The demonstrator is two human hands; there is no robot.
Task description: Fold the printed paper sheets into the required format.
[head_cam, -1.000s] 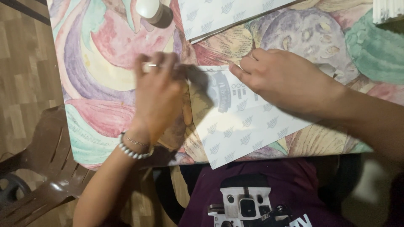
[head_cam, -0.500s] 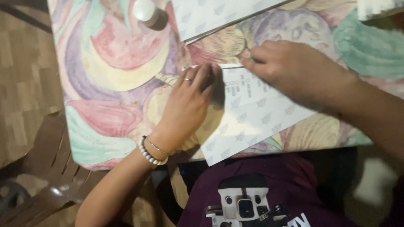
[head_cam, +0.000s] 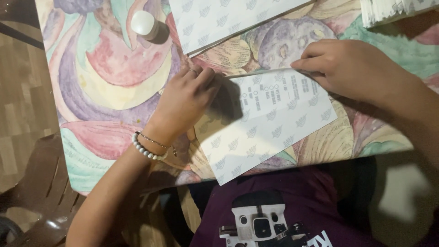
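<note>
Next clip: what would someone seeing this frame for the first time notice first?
Probably the table cover, a swirl of pastel pinks, purples and greens filling the top of the view. On it, at centre, both hands press a white patterned sheet along its upper edge: left hand at the left end, right hand at the right. A white round cap stands near the top left.

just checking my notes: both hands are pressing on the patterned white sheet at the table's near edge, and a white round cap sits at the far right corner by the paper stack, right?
Not quite. Both the left hand and right hand do press on the patterned white sheet, but the head view shows the white round cap toward the far left, not by the paper stack on the right.
</note>
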